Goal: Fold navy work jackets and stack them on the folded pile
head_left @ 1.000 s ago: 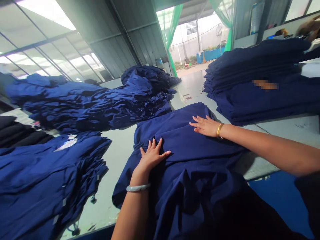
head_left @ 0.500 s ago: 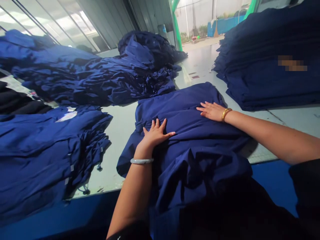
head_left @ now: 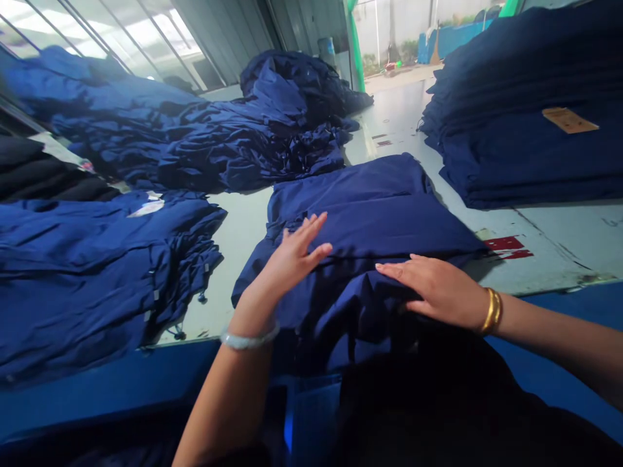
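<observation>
A navy cloth garment (head_left: 370, 220) lies bunched and partly folded on the pale table (head_left: 238, 272) in front of me. My right hand (head_left: 435, 292), wearing a gold bangle, rests flat on its near fold, holding nothing. My left hand (head_left: 296, 253), with a pale bangle at the wrist, has its fingers spread at the garment's left side, and I cannot tell if they touch it. The garment's nearest part is hidden in shadow behind my dark clothing.
A neat stack of folded navy garments (head_left: 516, 149) with a tan label (head_left: 569, 120) stands at right. Loose navy heaps (head_left: 92, 279) (head_left: 204, 143) lie left and behind, beside dark folded cloth (head_left: 43, 172). Red marks (head_left: 506, 246) show on the table.
Both hands have drawn toward me, the right one most, and the left fingers have lifted and spread. The garment's near part has bunched closer to the hands. The view has tilted slightly.
</observation>
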A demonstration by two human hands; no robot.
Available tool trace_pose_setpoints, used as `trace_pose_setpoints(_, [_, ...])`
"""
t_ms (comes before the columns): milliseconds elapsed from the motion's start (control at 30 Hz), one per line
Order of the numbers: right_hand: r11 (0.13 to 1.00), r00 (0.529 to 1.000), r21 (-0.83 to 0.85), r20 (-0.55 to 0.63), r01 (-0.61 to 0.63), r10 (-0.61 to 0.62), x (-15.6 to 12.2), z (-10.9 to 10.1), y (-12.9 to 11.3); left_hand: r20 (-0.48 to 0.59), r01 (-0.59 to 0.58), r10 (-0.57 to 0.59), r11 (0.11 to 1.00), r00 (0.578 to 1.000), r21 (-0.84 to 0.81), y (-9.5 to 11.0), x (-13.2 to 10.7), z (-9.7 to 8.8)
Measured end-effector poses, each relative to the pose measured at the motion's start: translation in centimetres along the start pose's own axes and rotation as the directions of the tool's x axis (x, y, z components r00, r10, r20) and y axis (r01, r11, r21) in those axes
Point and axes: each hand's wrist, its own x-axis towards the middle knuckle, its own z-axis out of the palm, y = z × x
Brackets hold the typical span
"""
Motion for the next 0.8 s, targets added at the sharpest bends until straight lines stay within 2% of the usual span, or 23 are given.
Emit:
trace_pose_setpoints(33, [0.998, 0.998, 0.044, -0.019, -0.055, 0.056, -0.2, 0.0, 0.0, 0.068, -0.059, 0.068, 0.989, 0.995, -0.137, 0.9, -1.6, -0.2])
trace_pose_setpoints(100, [0.969, 0.987, 0.197, -0.034, -0.146, 0.156, 0.1, -1.0, 0.0, 0.194, -0.105, 0.181, 0.931, 0.964, -0.349, 2.5, -4.4, -0.5])
trace_pose_setpoints(200, [0.867, 0.961, 0.453, -0.07, -0.21, 0.269, 1.5, -3.9, -0.4, 0.261, -0.087, 0.215, 0.899, 0.941, -0.429, 4.0, -6.8, -0.7])
trace_pose_setpoints(267, [0.775, 0.937, 0.594, -0.097, -0.215, 0.334, 2.8, -5.7, -0.5, 0.223, -0.044, 0.143, 0.916, 0.964, -0.398, 4.2, -6.7, -0.9])
trace_pose_setpoints(367, [0.67, 0.912, 0.713, -0.109, -0.206, 0.396, 5.4, -6.6, 0.8, 0.111, 0.092, -0.052, 0.916, 0.992, -0.39, 3.0, -4.3, -1.4])
trace_pose_setpoints(433, [0.705, 0.888, 0.666, -0.137, -0.245, 0.439, 7.4, -6.3, 2.8, 0.025, 0.191, -0.201, 0.877, 0.979, -0.441, 1.4, -1.9, -1.5])
trace_pose_setpoints(533, [0.829, 0.847, 0.438, -0.232, -0.348, 0.478, 9.0, -5.8, 5.3, -0.036, 0.324, -0.399, 0.79, 0.916, -0.521, -0.8, 1.3, -1.5])
trace_pose_setpoints(567, [0.876, 0.853, 0.346, -0.281, -0.337, 0.439, 8.9, -5.7, 5.6, -0.021, 0.363, -0.443, 0.759, 0.896, -0.54, -1.4, 1.9, -1.4])
trace_pose_setpoints(633, [0.967, 0.908, 0.161, -0.342, -0.198, 0.243, 7.8, -5.5, 5.2, 0.024, 0.411, -0.482, 0.719, 0.876, -0.561, -2.3, 2.5, -1.2])
trace_pose_setpoints(700, [1.0, 0.961, -0.008, -0.276, 0.021, -0.022, 6.1, -5.2, 3.9, 0.03, 0.401, -0.466, 0.726, 0.884, -0.558, -2.8, 2.5, -1.1])
trace_pose_setpoints(733, [0.991, 0.97, -0.075, -0.21, 0.108, -0.121, 5.3, -5.0, 3.2, 0.021, 0.388, -0.449, 0.746, 0.893, -0.542, -2.9, 2.3, -1.0])
trace_pose_setpoints(800, [0.967, 0.976, -0.188, -0.104, 0.171, -0.193, 4.4, -4.3, 2.1, -0.027, 0.355, -0.426, 0.787, 0.904, -0.504, -2.9, 1.8, -1.3])
